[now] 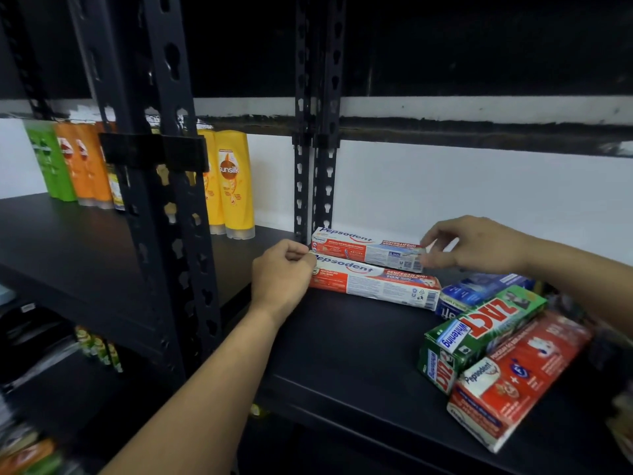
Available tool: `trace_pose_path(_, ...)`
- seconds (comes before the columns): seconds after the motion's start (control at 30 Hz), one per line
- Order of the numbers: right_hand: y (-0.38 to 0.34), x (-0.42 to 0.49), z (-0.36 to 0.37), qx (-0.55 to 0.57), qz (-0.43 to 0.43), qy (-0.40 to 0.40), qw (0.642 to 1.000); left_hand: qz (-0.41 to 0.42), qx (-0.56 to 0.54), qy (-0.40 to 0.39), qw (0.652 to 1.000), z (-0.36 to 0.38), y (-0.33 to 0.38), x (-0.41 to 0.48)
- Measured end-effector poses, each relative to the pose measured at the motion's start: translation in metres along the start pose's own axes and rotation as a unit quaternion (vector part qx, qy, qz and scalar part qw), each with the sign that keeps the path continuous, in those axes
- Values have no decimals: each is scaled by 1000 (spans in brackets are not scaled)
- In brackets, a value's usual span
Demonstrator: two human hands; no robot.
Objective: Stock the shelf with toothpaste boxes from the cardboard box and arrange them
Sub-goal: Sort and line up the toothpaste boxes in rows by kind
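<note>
A person's left hand (279,275) and right hand (476,243), both bare, with forearms uncovered as far as the view shows them.

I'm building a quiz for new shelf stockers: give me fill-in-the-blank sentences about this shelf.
The green box's big red brand name is ___.
The yellow bottles are branded ___.
The right hand pinches the rear Pepsodent box at its ___ end.
The left hand holds the front Pepsodent box at its ___ end.
Missing: Zact; Sunsilk; right; left.
</note>
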State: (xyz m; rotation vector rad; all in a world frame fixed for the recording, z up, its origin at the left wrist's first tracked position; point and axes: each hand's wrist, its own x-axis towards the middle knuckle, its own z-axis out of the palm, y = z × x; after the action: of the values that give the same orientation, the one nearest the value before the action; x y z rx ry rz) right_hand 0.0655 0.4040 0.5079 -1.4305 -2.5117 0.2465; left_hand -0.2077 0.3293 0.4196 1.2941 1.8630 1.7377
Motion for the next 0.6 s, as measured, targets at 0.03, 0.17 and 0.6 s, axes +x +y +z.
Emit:
trace_pose_path(0.03, -6, -11, -2, 22, 3, -43, 999, 1, -1, 0, 1000, 0, 0, 0)
trace_pose_path(0.17, -20, -33, 8, -22, 11, -103, 994, 3, -2, 0, 1000, -1, 2, -2)
trace_pose_path(0.6, -7, -17, 38, -29, 88, 46, 995, 57, 59, 41, 996, 3, -11, 5)
